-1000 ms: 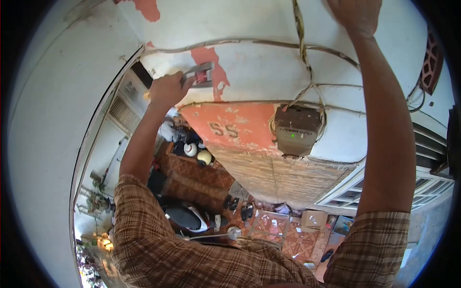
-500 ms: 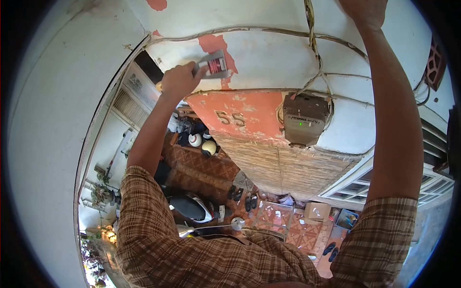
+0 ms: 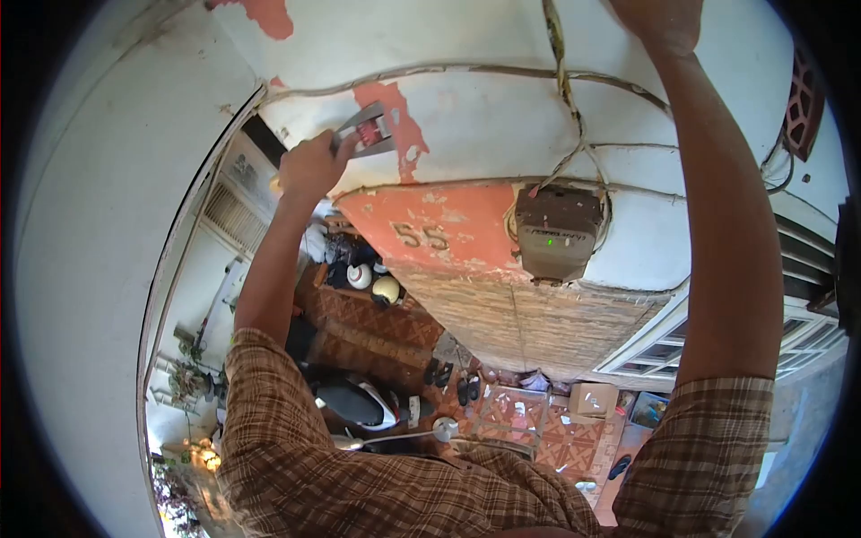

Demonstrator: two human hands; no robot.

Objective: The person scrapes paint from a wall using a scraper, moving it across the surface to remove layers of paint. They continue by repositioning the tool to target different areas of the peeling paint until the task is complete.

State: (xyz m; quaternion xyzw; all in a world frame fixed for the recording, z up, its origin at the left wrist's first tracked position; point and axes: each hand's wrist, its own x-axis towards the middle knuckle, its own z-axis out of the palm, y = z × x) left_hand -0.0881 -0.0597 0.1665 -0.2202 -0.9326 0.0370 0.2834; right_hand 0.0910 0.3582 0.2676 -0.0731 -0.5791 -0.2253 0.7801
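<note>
My left hand [image 3: 311, 167] is closed around a wide-bladed putty knife [image 3: 370, 131] with a red label on its blade. The blade lies over the white wall [image 3: 484, 117], at the left side of a bare salmon-coloured patch [image 3: 410, 139] where the paint is gone. High on the right, my right hand [image 3: 668, 27] reaches up near the wall, its fingers cut off by the top edge of the view.
Cables [image 3: 574, 108] run along and down the wall to a brown electric meter box [image 3: 558, 233]. Below are a salmon panel [image 3: 430, 215] numbered 55, a parked motorbike [image 3: 359, 399], two helmets [image 3: 386, 289], a cardboard box [image 3: 594, 399] and scattered paint flakes on the tiled floor.
The view has shifted, so the wall and meter box sit slightly lower and further left. My left hand keeps the putty knife at the patch, its blade now further toward the patch's left side.
</note>
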